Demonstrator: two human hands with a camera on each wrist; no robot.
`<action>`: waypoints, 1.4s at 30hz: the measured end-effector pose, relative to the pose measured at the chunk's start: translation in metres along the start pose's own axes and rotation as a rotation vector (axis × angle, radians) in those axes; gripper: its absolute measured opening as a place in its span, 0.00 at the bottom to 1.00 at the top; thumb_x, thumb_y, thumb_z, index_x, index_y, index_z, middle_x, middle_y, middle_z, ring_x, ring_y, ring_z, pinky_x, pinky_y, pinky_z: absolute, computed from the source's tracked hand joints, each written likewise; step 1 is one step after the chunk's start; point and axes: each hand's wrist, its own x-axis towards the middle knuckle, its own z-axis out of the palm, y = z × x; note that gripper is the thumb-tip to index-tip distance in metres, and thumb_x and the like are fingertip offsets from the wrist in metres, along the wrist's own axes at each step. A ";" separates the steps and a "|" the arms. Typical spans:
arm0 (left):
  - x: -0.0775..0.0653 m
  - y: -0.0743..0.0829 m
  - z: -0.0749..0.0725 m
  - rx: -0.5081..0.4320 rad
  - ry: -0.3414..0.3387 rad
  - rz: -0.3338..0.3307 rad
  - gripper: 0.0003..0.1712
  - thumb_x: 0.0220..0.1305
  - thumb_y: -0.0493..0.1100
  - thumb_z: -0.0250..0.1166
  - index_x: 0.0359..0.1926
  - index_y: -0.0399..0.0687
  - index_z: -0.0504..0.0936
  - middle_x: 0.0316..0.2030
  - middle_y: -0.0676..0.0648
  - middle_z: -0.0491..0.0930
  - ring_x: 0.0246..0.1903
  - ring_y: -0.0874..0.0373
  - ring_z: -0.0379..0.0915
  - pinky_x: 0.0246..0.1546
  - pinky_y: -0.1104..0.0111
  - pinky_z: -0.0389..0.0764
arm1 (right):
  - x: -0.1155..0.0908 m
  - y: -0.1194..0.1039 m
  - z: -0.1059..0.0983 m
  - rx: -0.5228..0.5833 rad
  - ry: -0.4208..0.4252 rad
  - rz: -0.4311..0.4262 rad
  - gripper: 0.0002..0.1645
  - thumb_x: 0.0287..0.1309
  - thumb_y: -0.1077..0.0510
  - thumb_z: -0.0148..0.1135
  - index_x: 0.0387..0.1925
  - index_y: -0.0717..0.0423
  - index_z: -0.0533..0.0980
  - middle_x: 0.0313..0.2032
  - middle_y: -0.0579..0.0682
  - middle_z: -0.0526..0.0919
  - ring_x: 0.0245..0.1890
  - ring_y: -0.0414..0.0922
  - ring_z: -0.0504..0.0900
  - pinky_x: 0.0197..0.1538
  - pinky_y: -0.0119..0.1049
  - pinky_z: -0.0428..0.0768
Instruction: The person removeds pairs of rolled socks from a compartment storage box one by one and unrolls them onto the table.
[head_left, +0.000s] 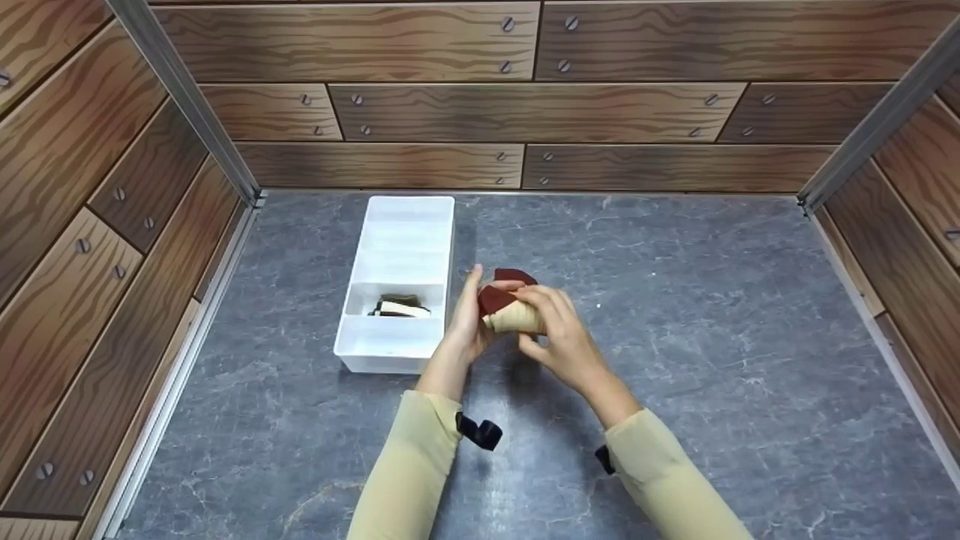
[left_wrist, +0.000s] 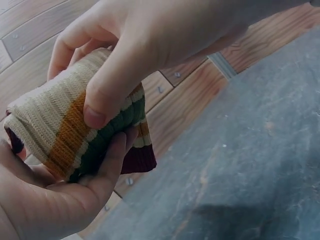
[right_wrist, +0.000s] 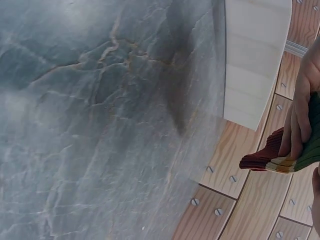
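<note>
A ribbed-knit striped sock (head_left: 516, 319), folded over on itself, is held up between both hands in front of the white box. Cream, orange, green and maroon bands show on the sock (left_wrist: 45, 122) in the left wrist view. My left hand (head_left: 466, 324) grips its left side, thumb pointing up in the head view. From the right, my right hand (head_left: 564, 337) pinches the cream part, thumb on the near face and fingers over the far one. A maroon end of the sock (right_wrist: 257, 157) sticks out past the fingers in the right wrist view.
A long white divided box (head_left: 390, 341) stands left of the hands. Folded dark and cream fabric (head_left: 401, 306) lies in one of its nearer compartments. The grey marbled tabletop (head_left: 712, 322) is bordered by wood-patterned walls (head_left: 450, 112). Black straps (head_left: 480, 433) hang at the sleeves.
</note>
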 end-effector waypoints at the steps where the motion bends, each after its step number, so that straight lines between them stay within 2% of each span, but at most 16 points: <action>1: 0.001 -0.002 0.000 0.000 0.003 -0.001 0.42 0.73 0.63 0.33 0.56 0.29 0.74 0.38 0.45 0.82 0.35 0.56 0.79 0.32 0.67 0.79 | -0.001 0.001 0.000 -0.004 -0.003 0.000 0.36 0.37 0.71 0.68 0.54 0.63 0.71 0.53 0.57 0.74 0.54 0.53 0.72 0.59 0.49 0.69; 7: 0.005 -0.012 -0.002 0.000 0.033 -0.031 0.41 0.73 0.62 0.34 0.56 0.28 0.72 0.37 0.45 0.81 0.35 0.56 0.78 0.34 0.68 0.79 | -0.008 0.005 0.000 -0.003 -0.013 0.009 0.35 0.37 0.70 0.69 0.54 0.64 0.72 0.52 0.57 0.75 0.53 0.54 0.72 0.58 0.46 0.70; 12: 0.007 -0.022 -0.008 0.007 0.074 -0.109 0.41 0.71 0.64 0.37 0.62 0.30 0.64 0.39 0.43 0.77 0.36 0.56 0.76 0.38 0.64 0.79 | -0.017 0.010 0.003 -0.005 -0.040 0.037 0.35 0.38 0.69 0.69 0.54 0.63 0.72 0.53 0.57 0.75 0.53 0.53 0.73 0.58 0.46 0.70; 19: 0.011 -0.038 -0.017 -0.035 0.104 -0.182 0.40 0.71 0.65 0.38 0.56 0.31 0.70 0.40 0.42 0.77 0.39 0.54 0.76 0.46 0.57 0.77 | -0.029 0.013 0.008 0.000 -0.106 0.101 0.35 0.40 0.68 0.69 0.55 0.61 0.72 0.53 0.55 0.75 0.54 0.51 0.72 0.59 0.45 0.70; 24: 0.012 -0.047 -0.021 -0.059 0.138 -0.215 0.40 0.70 0.64 0.39 0.58 0.31 0.69 0.41 0.42 0.77 0.40 0.53 0.75 0.48 0.56 0.76 | -0.036 0.014 0.012 0.020 -0.132 0.135 0.36 0.40 0.69 0.69 0.56 0.60 0.72 0.53 0.53 0.74 0.54 0.50 0.71 0.59 0.45 0.70; 30: 0.012 -0.053 -0.024 -0.058 0.145 -0.237 0.41 0.69 0.66 0.40 0.61 0.33 0.67 0.45 0.40 0.75 0.43 0.51 0.74 0.50 0.55 0.75 | -0.043 0.015 0.016 0.038 -0.162 0.165 0.37 0.41 0.69 0.69 0.58 0.58 0.71 0.55 0.54 0.74 0.57 0.50 0.70 0.62 0.45 0.67; 42: 0.012 -0.058 -0.029 -0.058 0.163 -0.244 0.38 0.71 0.63 0.39 0.59 0.31 0.67 0.40 0.42 0.77 0.38 0.53 0.75 0.45 0.57 0.77 | -0.050 0.017 0.020 0.059 -0.181 0.175 0.37 0.41 0.70 0.70 0.58 0.60 0.71 0.54 0.57 0.74 0.56 0.51 0.71 0.61 0.47 0.67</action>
